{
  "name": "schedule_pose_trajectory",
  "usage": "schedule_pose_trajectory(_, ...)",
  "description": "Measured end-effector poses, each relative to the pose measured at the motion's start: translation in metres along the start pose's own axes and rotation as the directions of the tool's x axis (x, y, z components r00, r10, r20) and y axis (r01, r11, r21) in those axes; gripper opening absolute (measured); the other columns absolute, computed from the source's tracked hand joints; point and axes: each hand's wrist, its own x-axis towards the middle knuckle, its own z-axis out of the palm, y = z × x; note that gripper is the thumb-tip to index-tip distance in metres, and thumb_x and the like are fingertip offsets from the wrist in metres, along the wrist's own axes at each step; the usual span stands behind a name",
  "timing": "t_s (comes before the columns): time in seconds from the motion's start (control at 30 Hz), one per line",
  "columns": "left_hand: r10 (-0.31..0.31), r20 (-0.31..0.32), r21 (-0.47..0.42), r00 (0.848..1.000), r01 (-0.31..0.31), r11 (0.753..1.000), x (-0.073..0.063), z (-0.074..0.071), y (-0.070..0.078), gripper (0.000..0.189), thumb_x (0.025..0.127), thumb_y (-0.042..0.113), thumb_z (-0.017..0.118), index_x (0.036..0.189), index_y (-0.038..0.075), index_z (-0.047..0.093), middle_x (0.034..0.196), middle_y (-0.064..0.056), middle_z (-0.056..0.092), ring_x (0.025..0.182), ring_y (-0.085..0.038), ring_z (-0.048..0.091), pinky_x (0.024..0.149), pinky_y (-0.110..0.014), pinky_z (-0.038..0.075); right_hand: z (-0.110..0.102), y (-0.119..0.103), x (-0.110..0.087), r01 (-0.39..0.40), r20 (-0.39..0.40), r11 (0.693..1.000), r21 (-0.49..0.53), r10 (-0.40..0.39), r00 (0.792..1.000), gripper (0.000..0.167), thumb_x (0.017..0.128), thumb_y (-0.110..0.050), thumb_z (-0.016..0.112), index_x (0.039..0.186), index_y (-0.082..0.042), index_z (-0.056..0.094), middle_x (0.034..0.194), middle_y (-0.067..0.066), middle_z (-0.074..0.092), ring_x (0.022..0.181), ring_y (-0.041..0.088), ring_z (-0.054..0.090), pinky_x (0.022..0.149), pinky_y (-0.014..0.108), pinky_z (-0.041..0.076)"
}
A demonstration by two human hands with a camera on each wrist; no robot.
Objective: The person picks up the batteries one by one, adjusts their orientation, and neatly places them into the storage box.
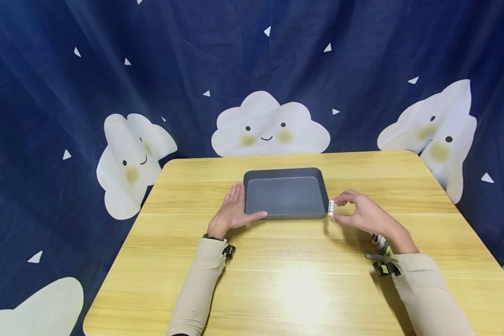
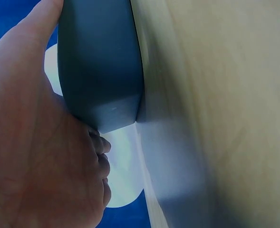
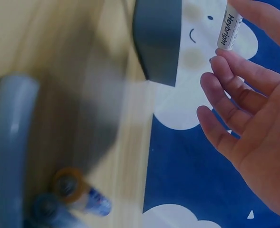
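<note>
Since the grey tray [image 1: 285, 195] could slide on the surface [image 1: 277, 261], we seem to brace it with our left hand [image 1: 233, 209], fingers straight along its left end and thumb stretched out by the near side. Our right hand [image 1: 363, 215] pinches a small white cylinder [image 1: 331, 208] by its ends, perhaps for a light grip, near the tray's right end; whether they touch, we cannot tell. Its other fingers curve loosely, and both forearms reach forward.
</note>
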Motion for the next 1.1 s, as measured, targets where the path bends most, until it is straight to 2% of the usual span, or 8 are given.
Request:
schedule_pose_trajectory(0.23, -0.003, -0.002, -0.005, 1.0, 0.003, 1.0, -0.002, -0.001, -0.001, 0.136, 0.079, 0.093, 0.049, 0.165, 0.004, -0.008, 0.175, -0.016, -0.008, 0.164, -0.028, -0.007, 0.135, -0.046, 0.004, 0.002, -0.012, 0.02, 0.032, -0.008, 0.999, 0.022, -0.032, 0.999, 0.044, 0.083, -0.034, 0.087, 0.115, -0.007, 0.072, 0.11, 0.012, 0.07, 0.104, 0.031, 0.066, 0.093, 0.054, 0.055)
schedule_pose_trajectory(0.5, 0.011, -0.02, -0.023, 1.0, -0.011, 1.0, -0.004, -0.002, 0.002, 0.134, 0.081, 0.089, 0.052, 0.165, 0.003, -0.004, 0.175, -0.017, -0.006, 0.164, -0.028, -0.005, 0.135, -0.047, 0.006, 0.007, -0.023, 0.044, 0.047, -0.001, 0.998, 0.043, -0.047, 0.999, 0.043, 0.081, -0.034, 0.089, 0.111, -0.008, 0.073, 0.106, 0.013, 0.066, 0.096, 0.028, 0.061, 0.083, 0.04, 0.052)
schedule_pose_trajectory(0.7, 0.016, -0.027, -0.017, 0.999, -0.017, 1.0, -0.005, -0.003, 0.003, 0.133, 0.082, 0.088, 0.054, 0.165, 0.002, -0.004, 0.175, -0.018, -0.004, 0.164, -0.028, -0.003, 0.135, -0.047, 0.006, 0.014, -0.029, 0.063, 0.032, 0.029, 0.995, 0.1, -0.035, 0.999, 0.049, 0.082, -0.037, 0.088, 0.116, -0.006, 0.071, 0.111, 0.013, 0.067, 0.103, 0.033, 0.063, 0.091, 0.051, 0.053)
schedule_pose_trajectory(0.93, 0.009, -0.019, -0.025, 1.0, -0.01, 1.0, -0.006, -0.004, 0.004, 0.133, 0.081, 0.088, 0.054, 0.165, 0.003, -0.004, 0.175, -0.017, -0.005, 0.164, -0.028, -0.004, 0.135, -0.047, 0.006, 0.026, -0.034, 0.082, 0.03, 0.036, 0.984, 0.175, -0.036, 0.999, 0.047, 0.082, -0.032, 0.088, 0.116, -0.005, 0.071, 0.112, 0.016, 0.066, 0.105, 0.033, 0.062, 0.095, 0.052, 0.053)
schedule_pose_trajectory(1.1, 0.011, -0.025, -0.026, 1.0, -0.012, 1.0, -0.006, -0.003, 0.003, 0.133, 0.082, 0.087, 0.055, 0.166, 0.002, -0.002, 0.175, -0.017, -0.005, 0.164, -0.028, -0.003, 0.135, -0.047, 0.006, 0.036, -0.038, 0.093, 0.042, 0.029, 0.982, 0.185, -0.049, 0.998, 0.049, 0.082, -0.032, 0.087, 0.118, -0.003, 0.072, 0.113, 0.015, 0.068, 0.107, 0.032, 0.064, 0.097, 0.051, 0.054)
